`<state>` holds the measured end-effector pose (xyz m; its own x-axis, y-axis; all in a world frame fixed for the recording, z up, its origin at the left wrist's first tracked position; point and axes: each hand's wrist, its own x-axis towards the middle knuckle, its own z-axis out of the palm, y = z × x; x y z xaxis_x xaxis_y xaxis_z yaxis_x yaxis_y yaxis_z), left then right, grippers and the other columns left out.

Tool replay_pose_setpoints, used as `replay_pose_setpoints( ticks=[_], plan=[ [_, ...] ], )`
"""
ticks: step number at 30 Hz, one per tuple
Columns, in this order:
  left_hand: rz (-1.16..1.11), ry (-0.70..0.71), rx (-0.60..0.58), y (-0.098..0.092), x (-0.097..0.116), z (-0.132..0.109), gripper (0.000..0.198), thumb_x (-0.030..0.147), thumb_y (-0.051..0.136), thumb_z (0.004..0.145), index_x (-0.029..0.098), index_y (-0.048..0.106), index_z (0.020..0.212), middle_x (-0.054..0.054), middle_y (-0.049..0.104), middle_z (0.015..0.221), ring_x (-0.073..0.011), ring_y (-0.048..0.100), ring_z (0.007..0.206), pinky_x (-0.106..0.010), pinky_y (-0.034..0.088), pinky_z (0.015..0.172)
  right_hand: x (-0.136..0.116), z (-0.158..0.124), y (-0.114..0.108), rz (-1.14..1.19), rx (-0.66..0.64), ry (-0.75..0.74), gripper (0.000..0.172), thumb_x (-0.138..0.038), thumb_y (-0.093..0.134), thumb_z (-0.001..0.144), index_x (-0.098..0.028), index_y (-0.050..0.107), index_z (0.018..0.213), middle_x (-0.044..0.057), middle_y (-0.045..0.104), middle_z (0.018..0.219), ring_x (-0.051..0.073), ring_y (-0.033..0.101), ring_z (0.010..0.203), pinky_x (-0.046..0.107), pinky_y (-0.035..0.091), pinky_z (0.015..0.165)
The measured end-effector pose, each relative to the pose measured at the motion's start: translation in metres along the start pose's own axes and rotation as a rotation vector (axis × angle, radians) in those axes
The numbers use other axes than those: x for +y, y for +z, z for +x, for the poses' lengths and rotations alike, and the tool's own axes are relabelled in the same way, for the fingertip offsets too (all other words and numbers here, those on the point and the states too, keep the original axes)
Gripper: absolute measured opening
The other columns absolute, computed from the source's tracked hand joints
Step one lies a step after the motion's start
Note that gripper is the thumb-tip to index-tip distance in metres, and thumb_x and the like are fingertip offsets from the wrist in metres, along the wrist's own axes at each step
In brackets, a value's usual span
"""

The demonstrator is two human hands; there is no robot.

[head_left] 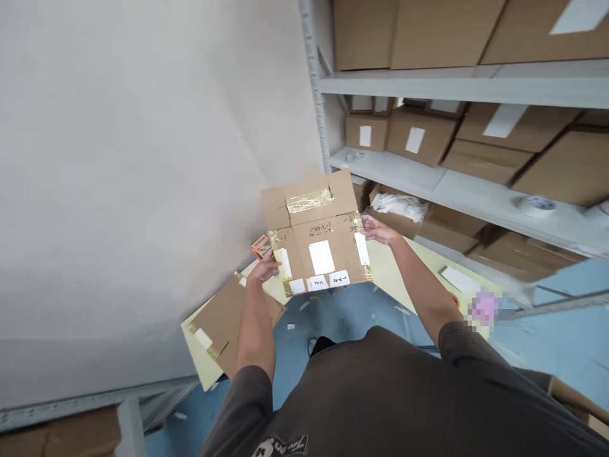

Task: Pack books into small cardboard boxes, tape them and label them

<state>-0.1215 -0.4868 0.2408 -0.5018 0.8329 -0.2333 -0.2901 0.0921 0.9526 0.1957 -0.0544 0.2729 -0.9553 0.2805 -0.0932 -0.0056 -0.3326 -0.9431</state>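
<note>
I hold a flattened cardboard box [318,236] out in front of me with both hands. It has white labels, handwriting and strips of yellowish tape. My left hand [264,269] grips its lower left edge, fingers closed on the cardboard. At the right edge, near the top, my right hand [378,230] pinches the box. The box hangs above a pale yellow table [387,270].
Another flattened box [227,320] lies on the table at the lower left. Grey metal shelves [476,197] at the right carry several cardboard boxes and a tape roll [536,204]. A white wall [133,171] fills the left. The floor [342,314] is blue.
</note>
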Motion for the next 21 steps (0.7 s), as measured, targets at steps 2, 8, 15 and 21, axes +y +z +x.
replay_pose_setpoints(
  ticks=[2,8,15,21],
  plan=[
    [-0.016,-0.027,-0.111,0.028,0.009,0.038,0.103,0.015,0.091,0.064,0.028,0.053,0.158,-0.01,0.076,0.125,-0.026,0.076,0.101,-0.033,0.062,0.083,-0.013,-0.03,-0.033,0.003,0.049,-0.037,0.067,-0.019,0.097,0.069,-0.03,0.064,0.126,0.004,0.077,0.118,0.022,0.076,0.098,0.034,0.066,0.078],
    [0.056,-0.145,-0.378,0.092,0.027,0.146,0.103,0.013,0.092,0.064,0.028,0.053,0.158,-0.011,0.077,0.124,-0.0292,0.077,0.111,-0.039,0.062,0.095,-0.026,-0.099,-0.104,0.039,0.262,-0.091,0.07,-0.016,0.096,0.067,-0.031,0.063,0.127,0.002,0.078,0.115,0.02,0.076,0.093,0.034,0.065,0.078],
    [0.092,-0.084,-0.568,0.15,0.038,0.257,0.098,0.019,0.095,0.066,0.027,0.057,0.156,-0.011,0.075,0.129,-0.0249,0.077,0.106,-0.033,0.062,0.092,-0.02,-0.142,-0.132,0.062,0.569,-0.141,0.069,-0.019,0.095,0.064,-0.033,0.061,0.121,-0.002,0.076,0.108,0.017,0.072,0.085,0.029,0.061,0.071],
    [0.093,-0.101,-0.751,0.174,0.054,0.319,0.097,0.027,0.094,0.073,0.031,0.051,0.16,-0.01,0.075,0.127,-0.0231,0.076,0.102,-0.03,0.062,0.085,-0.01,-0.144,-0.13,0.044,0.75,-0.12,0.064,-0.021,0.095,0.064,-0.033,0.062,0.117,-0.001,0.074,0.104,0.019,0.071,0.089,0.031,0.06,0.075]
  ],
)
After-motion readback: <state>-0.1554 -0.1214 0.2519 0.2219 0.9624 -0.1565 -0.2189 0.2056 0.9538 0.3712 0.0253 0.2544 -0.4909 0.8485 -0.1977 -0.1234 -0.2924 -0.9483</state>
